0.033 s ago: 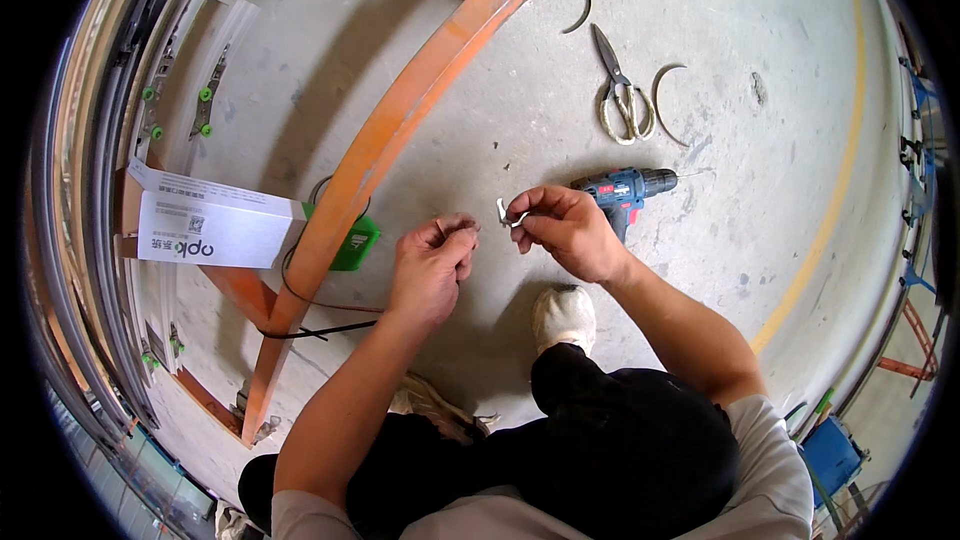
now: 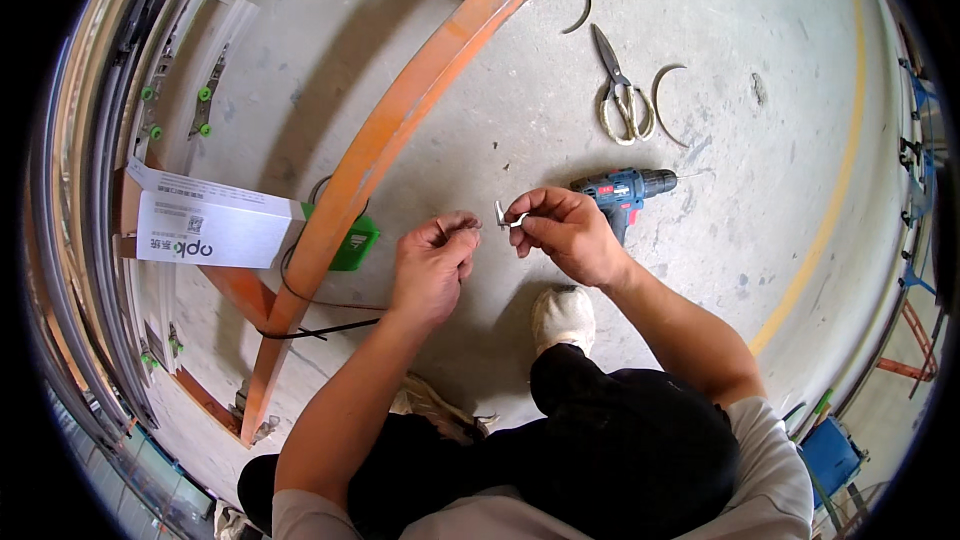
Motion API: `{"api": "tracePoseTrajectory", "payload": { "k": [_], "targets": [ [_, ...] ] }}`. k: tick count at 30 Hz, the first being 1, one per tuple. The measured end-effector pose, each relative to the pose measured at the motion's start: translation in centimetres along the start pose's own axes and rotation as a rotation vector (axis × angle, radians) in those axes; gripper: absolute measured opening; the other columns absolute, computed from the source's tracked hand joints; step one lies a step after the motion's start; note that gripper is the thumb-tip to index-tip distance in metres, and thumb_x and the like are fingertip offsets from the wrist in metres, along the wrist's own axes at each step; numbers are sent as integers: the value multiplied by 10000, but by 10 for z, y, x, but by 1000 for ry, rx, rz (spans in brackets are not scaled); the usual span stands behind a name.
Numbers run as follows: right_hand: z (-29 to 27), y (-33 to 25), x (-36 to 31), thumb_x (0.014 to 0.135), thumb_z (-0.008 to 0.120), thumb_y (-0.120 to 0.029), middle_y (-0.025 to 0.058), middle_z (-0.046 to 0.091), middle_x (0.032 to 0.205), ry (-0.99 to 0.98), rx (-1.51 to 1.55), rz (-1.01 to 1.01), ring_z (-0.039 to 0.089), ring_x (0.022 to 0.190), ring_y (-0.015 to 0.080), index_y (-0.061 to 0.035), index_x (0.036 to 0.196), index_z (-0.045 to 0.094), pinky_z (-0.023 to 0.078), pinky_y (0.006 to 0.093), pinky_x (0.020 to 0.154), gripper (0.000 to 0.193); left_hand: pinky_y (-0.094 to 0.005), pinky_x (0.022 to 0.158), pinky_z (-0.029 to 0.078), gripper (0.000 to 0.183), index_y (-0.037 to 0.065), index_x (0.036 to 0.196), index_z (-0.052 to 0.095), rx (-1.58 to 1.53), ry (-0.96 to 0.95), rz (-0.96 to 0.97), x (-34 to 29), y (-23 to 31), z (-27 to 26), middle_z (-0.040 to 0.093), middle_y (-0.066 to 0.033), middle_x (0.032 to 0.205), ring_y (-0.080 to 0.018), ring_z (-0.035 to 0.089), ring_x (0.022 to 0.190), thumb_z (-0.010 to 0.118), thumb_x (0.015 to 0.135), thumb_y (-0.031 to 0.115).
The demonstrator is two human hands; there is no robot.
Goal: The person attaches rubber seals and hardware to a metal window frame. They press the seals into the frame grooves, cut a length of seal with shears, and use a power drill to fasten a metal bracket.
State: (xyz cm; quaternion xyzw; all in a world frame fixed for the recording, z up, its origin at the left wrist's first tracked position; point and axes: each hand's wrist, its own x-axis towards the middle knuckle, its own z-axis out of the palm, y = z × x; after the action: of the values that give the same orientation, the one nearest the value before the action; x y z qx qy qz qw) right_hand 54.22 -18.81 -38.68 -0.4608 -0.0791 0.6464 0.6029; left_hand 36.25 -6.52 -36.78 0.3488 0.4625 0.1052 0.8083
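Between the thumb and fingers of my right hand (image 2: 566, 230) is a small bent metal bracket (image 2: 501, 215), pale and shiny, its free end pointing toward my other hand. My left hand (image 2: 438, 258) is closed in a pinch just left of the bracket, with a narrow gap between them. Whatever sits at its fingertips is too small to name. Close behind my right hand, a blue cordless drill (image 2: 622, 190) lies on its side on the floor, a thin bit in its chuck.
An orange steel frame (image 2: 385, 145) curves along my left. Behind it are a white cardboard box (image 2: 215, 225) and a green container (image 2: 355, 245). Scissors (image 2: 625, 105) and curved black strips lie ahead on the grey floor. Long profiles (image 2: 90, 190) line the far left.
The bracket has turned slightly in my right hand, its free end now more upright. My left fingertips have shifted a touch toward it.
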Motion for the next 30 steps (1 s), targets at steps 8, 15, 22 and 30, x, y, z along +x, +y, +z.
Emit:
{"api": "tracePoseTrajectory", "payload": {
  "k": [8, 15, 22, 30],
  "targets": [
    [14, -11, -10, 987, 562, 8, 119, 663, 944, 27, -63, 2, 664, 757, 172, 59, 1156, 574, 564, 298, 650, 178, -216, 591, 378, 289, -47, 1184, 643, 93, -84, 44, 1, -1, 5, 656, -52, 1014, -56, 493, 726, 650, 908, 38],
    [28, -11, -12, 948, 547, 94, 103, 664, 948, 5, -167, -125, 659, 776, 144, 42, 1176, 560, 561, 282, 671, 235, -208, 600, 360, 285, -22, 1187, 664, 83, -100, 79, 5, -3, 2, 647, -58, 1049, -65, 483, 731, 638, 910, 36],
    [27, -4, -11, 928, 566, 70, 102, 679, 967, 113, -577, -271, 659, 780, 140, 23, 1126, 596, 538, 266, 680, 206, -237, 631, 392, 230, -35, 1150, 666, 70, -187, 145, 9, -1, -9, 649, -95, 1056, -103, 500, 741, 570, 949, 24],
    [46, 8, 4, 873, 712, -9, 122, 666, 978, 208, -460, -406, 649, 738, 157, 11, 1028, 659, 529, 291, 659, 165, -265, 720, 497, 179, -61, 1088, 671, 185, -122, 160, 4, -4, 6, 670, -79, 1002, -121, 596, 811, 582, 956, 21]
  ]
}}
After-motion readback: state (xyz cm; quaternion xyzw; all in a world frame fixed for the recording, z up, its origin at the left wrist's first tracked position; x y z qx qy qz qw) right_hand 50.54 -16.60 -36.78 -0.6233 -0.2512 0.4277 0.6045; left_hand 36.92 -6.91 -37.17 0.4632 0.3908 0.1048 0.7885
